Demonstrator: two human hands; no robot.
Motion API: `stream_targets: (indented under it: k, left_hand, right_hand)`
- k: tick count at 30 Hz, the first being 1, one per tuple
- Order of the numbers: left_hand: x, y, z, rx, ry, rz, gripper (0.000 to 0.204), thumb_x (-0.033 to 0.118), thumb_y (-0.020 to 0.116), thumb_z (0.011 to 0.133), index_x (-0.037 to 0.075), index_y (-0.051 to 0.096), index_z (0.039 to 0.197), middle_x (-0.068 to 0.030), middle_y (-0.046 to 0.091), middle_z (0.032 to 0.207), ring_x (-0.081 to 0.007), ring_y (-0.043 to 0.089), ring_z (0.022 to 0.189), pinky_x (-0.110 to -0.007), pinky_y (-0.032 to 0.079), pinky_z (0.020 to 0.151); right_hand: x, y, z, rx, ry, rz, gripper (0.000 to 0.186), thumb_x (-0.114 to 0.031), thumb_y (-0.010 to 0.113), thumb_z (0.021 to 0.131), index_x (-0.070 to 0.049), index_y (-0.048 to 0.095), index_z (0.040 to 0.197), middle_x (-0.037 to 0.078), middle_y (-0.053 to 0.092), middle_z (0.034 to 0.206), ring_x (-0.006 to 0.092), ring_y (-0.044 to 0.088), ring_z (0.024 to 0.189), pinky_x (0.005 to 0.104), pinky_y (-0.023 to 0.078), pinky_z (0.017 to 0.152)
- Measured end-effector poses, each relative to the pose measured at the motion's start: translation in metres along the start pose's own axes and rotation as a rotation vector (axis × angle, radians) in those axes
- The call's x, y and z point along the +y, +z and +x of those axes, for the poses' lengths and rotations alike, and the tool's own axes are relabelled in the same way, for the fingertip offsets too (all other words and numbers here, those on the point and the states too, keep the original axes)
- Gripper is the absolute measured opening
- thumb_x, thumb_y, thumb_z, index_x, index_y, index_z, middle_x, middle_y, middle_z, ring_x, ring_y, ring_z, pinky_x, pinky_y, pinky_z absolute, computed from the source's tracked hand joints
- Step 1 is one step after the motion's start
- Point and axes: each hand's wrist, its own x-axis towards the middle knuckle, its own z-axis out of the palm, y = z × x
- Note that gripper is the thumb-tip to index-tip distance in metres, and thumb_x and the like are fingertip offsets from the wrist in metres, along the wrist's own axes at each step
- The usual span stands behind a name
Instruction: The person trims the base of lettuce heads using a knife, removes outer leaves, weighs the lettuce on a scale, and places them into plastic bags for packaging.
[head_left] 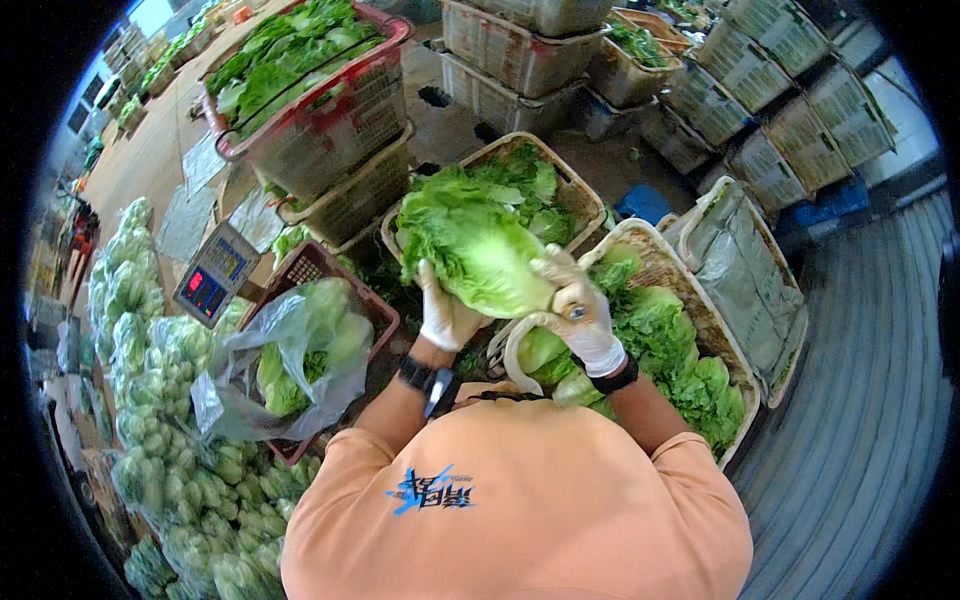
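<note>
The head view takes in a long, heaped pile of pale green vegetables in clear bags (190,460) along the person's left. Ahead rises a tall stack of grimy white plastic crates (520,60); nearer stands a red-rimmed plastic crate (320,150) full of leafy greens, set on another crate. At the right, a cream plastic crate (650,255) holds loose green lettuce, and a beige crate of leaves (560,170) sits just beyond the hands. To the left, a clear plastic bag (245,365) with lettuce inside lies open over a dark red perforated crate (310,265), near a grey digital scale (220,275) with a lit display.

A large, frilly green lettuce head (475,240) is held tilted in front of the chest. The white-gloved left hand (445,310) grips its lower left side, and the white-gloved right hand (585,315) grasps its pale stem end.

The step in hand looks like turning and checking this head. The next move seems to call for steady support from the left hand while the right works at the stem, without crushing the outer leaves.
</note>
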Motion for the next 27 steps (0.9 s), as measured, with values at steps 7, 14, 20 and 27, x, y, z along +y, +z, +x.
stream_targets:
  k: [7, 14, 20, 27]
  left_hand:
    - [-0.007, -0.062, 0.004, 0.142, 0.101, -0.234, 0.067, 0.046, 0.058, 0.087, 0.009, 0.035, 0.138, -0.011, 0.041, 0.14, -0.031, 0.041, 0.127, -0.052, 0.032, 0.107]
    - [-0.008, -0.045, -0.006, 0.233, 0.137, -0.151, 0.072, 0.052, 0.06, 0.083, 0.009, 0.037, 0.136, -0.0097, 0.042, 0.139, -0.0296, 0.043, 0.125, -0.052, 0.033, 0.106]
    - [-0.006, -0.062, -0.012, 0.257, 0.198, -0.153, 0.079, 0.064, 0.051, 0.082, 0.013, 0.033, 0.139, -0.0116, 0.042, 0.139, -0.0321, 0.044, 0.124, -0.052, 0.036, 0.104]
    - [-0.013, -0.121, -0.019, -0.286, 0.057, -0.534, 0.065, 0.043, 0.055, 0.086, 0.008, 0.037, 0.138, -0.0154, 0.038, 0.14, -0.033, 0.04, 0.126, -0.047, 0.039, 0.101]
  right_hand:
    - [-0.001, 0.023, -0.015, 0.102, 0.194, -0.307, 0.032, -0.005, 0.077, 0.069, -0.005, 0.045, 0.074, 0.011, 0.062, 0.099, 0.0224, 0.056, 0.09, 0.0339, 0.045, 0.08]
    - [0.029, 0.043, -0.034, 0.314, 0.395, -0.038, 0.03, -0.012, 0.076, 0.076, -0.007, 0.046, 0.073, 0.004, 0.054, 0.074, 0.0173, 0.046, 0.059, 0.0294, 0.041, 0.056]
    - [-0.003, 0.049, 0.002, 0.542, 0.581, 0.736, 0.022, -0.024, 0.064, 0.088, -0.013, 0.045, 0.089, -0.001, 0.053, 0.077, 0.0039, 0.047, 0.058, 0.0213, 0.042, 0.046]
    - [0.136, -0.07, 0.014, 0.022, 0.566, -0.702, 0.038, -0.032, 0.065, 0.08, 0.002, 0.06, 0.096, 0.023, 0.064, 0.091, 0.0383, 0.061, 0.084, 0.043, 0.047, 0.073]
